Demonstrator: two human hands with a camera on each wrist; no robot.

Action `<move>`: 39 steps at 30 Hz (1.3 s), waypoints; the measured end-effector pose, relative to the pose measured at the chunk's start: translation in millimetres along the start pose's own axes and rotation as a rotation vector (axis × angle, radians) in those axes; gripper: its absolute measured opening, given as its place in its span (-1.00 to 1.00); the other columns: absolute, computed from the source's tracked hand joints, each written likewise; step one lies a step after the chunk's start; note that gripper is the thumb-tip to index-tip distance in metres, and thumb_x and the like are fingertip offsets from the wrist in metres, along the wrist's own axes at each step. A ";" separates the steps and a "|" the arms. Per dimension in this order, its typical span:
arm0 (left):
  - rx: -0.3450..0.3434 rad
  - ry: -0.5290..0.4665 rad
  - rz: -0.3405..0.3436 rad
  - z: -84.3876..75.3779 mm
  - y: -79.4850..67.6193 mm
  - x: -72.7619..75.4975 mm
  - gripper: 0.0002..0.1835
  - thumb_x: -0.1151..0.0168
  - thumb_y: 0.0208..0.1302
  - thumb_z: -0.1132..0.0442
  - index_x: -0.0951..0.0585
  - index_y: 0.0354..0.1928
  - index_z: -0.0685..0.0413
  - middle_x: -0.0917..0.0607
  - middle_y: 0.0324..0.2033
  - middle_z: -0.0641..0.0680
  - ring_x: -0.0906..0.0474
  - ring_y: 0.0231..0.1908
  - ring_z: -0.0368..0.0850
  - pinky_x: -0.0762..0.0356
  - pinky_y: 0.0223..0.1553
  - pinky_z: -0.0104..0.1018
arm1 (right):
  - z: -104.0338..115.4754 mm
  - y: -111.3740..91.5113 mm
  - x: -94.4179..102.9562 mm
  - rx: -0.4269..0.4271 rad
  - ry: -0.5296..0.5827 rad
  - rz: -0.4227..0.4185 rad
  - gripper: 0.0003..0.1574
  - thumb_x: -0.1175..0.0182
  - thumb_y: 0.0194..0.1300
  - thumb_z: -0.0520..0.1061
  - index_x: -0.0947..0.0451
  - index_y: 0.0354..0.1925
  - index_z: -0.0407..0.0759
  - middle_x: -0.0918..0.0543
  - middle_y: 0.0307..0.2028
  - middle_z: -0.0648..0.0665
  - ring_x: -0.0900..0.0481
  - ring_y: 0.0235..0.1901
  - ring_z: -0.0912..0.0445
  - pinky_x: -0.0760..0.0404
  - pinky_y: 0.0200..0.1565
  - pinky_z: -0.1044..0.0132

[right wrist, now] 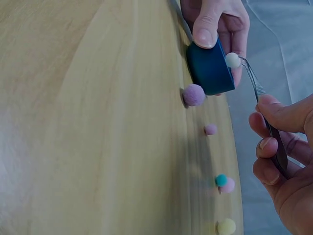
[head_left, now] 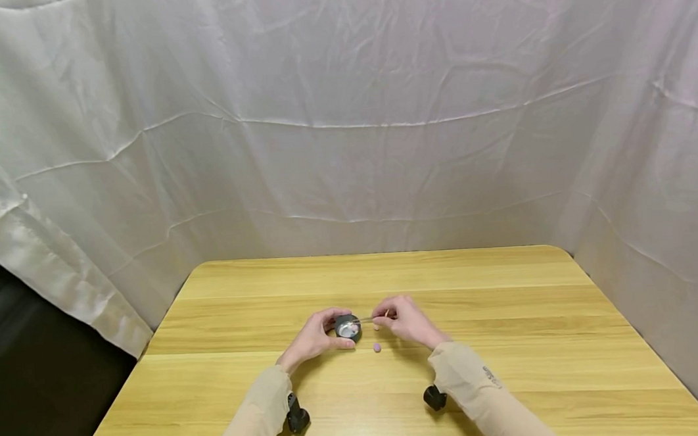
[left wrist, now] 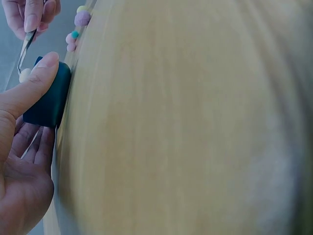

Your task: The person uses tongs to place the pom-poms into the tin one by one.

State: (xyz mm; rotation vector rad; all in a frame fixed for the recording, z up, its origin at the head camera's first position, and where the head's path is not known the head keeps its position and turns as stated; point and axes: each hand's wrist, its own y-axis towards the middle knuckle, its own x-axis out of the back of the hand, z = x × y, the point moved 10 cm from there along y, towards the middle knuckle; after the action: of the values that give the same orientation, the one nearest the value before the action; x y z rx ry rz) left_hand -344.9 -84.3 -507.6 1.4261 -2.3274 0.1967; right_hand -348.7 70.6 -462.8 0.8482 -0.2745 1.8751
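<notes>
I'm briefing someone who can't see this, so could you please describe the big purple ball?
At the wooden table, the left hand grips a dark blue cup. In the head view, the big purple ball lies just right of it, nearer the bottom edge. It is clearly larger than the yellow ball and teal ball.

A curtained-off, studio-like space: pale, creased cloth (head_left: 358,171) hangs beyond the far edge and rounded corners of a wood-grain table (head_left: 569,345).

Sleeve lettering (head_left: 491,376) illegibly small, interior of dark container (right wrist: 208,69) hidden in both wrist views
</notes>
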 end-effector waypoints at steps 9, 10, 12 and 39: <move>0.000 0.001 -0.004 0.9 0.6 -0.3 -0.33 -0.53 0.10 0.34 -0.51 0.27 0.31 -0.63 0.16 0.32 -0.60 0.15 0.23 -0.55 0.24 0.08 | -2.5 -0.9 -3.4 -0.003 -0.006 0.005 -0.88 -0.32 0.33 -0.22 -0.78 -0.21 -0.17 -0.78 -0.29 -0.09 -0.53 -0.47 0.31 -0.53 -0.44 0.49; 0.002 -0.001 -0.005 0.8 0.6 -0.3 -0.33 -0.53 0.10 0.34 -0.51 0.27 0.31 -0.63 0.16 0.32 -0.60 0.16 0.23 -0.55 0.25 0.09 | -3.4 -1.0 -3.3 -0.007 -0.005 0.004 -0.88 -0.32 0.33 -0.21 -0.78 -0.21 -0.17 -0.78 -0.29 -0.09 -0.54 -0.47 0.30 -0.54 -0.43 0.48; 0.004 -0.004 -0.007 0.2 0.3 -0.3 -0.33 -0.53 0.10 0.34 -0.51 0.27 0.31 -0.63 0.16 0.31 -0.60 0.16 0.23 -0.55 0.25 0.09 | -5.3 -1.3 -3.3 -0.016 -0.004 0.003 -0.87 -0.32 0.33 -0.20 -0.78 -0.19 -0.17 -0.79 -0.27 -0.08 -0.56 -0.45 0.27 -0.54 -0.42 0.48; -0.002 0.001 0.004 0.2 -1.4 -0.4 -0.34 -0.53 0.10 0.33 -0.52 0.27 0.27 -0.63 0.15 0.31 -0.59 0.15 0.23 -0.56 0.24 0.06 | -32.3 -29.3 33.7 -0.003 0.050 -0.121 -0.88 -0.34 0.31 -0.23 -0.76 -0.20 -0.23 -0.77 -0.28 -0.17 -0.48 -0.48 0.31 -0.49 -0.46 0.48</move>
State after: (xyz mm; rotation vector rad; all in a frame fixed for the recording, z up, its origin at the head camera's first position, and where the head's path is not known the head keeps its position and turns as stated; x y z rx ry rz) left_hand -343.5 -84.7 -508.1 1.4208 -2.3295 0.1960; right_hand -345.1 125.3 -469.2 0.7974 -0.1904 1.7804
